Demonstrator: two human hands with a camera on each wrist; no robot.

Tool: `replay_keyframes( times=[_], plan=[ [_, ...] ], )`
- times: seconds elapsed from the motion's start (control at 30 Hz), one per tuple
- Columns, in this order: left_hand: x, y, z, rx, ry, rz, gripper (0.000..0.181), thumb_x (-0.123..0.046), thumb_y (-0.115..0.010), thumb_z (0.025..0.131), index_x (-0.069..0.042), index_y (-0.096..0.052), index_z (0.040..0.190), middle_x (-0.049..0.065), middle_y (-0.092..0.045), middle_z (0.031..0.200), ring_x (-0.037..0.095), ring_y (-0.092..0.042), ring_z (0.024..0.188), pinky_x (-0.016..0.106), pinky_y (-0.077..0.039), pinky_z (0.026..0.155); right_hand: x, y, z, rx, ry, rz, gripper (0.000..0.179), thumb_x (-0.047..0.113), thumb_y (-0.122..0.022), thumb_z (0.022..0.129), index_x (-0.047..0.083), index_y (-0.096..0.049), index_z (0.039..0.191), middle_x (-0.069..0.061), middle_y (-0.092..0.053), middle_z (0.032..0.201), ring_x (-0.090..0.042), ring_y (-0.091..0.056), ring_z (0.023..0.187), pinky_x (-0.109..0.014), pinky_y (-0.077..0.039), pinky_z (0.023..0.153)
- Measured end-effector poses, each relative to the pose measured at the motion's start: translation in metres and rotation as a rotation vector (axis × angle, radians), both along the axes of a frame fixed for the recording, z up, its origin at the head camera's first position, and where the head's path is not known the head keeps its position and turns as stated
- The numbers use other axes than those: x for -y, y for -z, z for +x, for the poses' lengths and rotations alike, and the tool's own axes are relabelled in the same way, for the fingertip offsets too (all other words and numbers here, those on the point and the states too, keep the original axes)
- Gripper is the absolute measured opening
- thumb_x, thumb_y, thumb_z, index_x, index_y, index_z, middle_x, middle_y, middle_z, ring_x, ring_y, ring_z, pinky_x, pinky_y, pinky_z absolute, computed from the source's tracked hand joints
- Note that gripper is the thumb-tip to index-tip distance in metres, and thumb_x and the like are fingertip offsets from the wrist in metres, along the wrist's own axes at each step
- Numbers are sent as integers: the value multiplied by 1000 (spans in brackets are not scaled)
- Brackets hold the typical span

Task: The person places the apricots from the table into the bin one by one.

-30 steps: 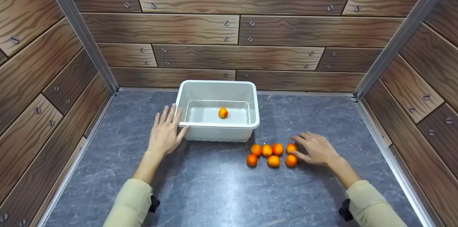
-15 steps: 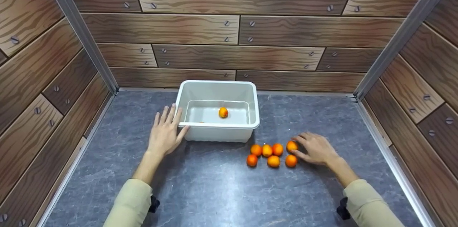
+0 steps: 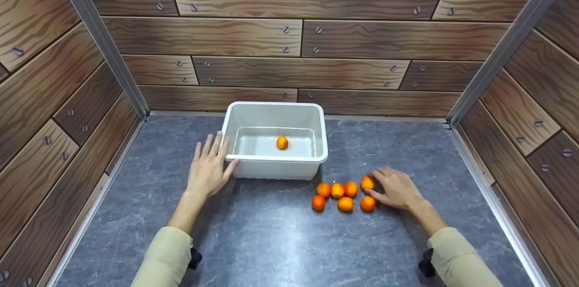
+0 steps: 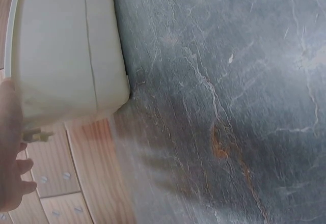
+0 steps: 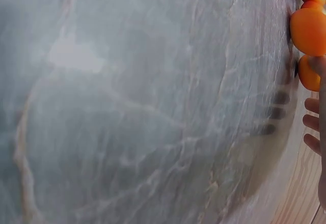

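Observation:
My right hand (image 3: 396, 188) pinches a small orange fruit (image 3: 366, 183) between the thumb and forefinger, at the right end of a cluster of the same fruits. Another orange fruit (image 3: 367, 203) lies just below the thumb. In the right wrist view, the thumb touches the held fruit (image 5: 307, 74), partly hidden behind a nearer fruit (image 5: 308, 32). With straight, spread fingers, my left hand (image 3: 209, 170) rests on the near left corner of a white plastic bin (image 3: 276, 159). One yellow-orange fruit (image 3: 282, 142) sits inside the bin.
Several more orange fruits (image 3: 345, 204) lie on the grey marbled surface (image 3: 271, 232), in front of the bin and to its right. Wood-patterned panels (image 3: 289, 38) wall the back and both sides, with metal strips (image 3: 479, 78) at the corners.
The right hand has closed in on the end fruit and shifted it slightly left and away. An orange sliver shows briefly at the bin's near rim half a second ago. The left hand stays put.

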State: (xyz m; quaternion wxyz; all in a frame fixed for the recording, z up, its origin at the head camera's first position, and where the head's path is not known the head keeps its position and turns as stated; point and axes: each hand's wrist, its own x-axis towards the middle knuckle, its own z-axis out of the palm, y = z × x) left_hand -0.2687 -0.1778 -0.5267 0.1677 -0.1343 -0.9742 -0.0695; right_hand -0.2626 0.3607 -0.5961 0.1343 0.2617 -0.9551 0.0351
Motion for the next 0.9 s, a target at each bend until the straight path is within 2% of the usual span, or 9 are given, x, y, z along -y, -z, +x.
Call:
replay_keyframes(
  times=[0.2,0.47,0.73,0.9],
  plan=[
    [0,1,0,4,0,-1,72,-56,-47,107,-9,-42,162,18,-38,170,41,-36,159,63,-29,129,2,-1,-2,-12,-3,-12,50,47,-78,90,8,-71,121,-19,-75,121,-40,-73,111,-56,-61,95],
    [0,1,-1,1,2,7,72,-56,-48,107,-9,-42,162,18,-38,170,42,-36,159,64,-29,129,6,-10,-8,-94,-37,-47,46,46,-81,88,11,-71,117,-11,-75,109,-30,-72,97,-49,-63,80],
    [0,1,-2,6,6,14,72,-56,-48,107,-9,-42,162,18,-38,170,42,-35,159,64,-29,129,17,-19,-14,-165,-52,-106,46,43,-84,86,10,-71,116,-12,-76,109,-32,-74,100,-51,-64,81],
    [0,0,-1,15,4,19,72,-56,-48,107,-9,-41,162,18,-37,171,42,-34,160,63,-27,130,26,-23,-19,-237,-98,-172,45,39,-87,83,9,-72,113,-12,-77,108,-32,-74,98,-50,-64,78]
  ],
)
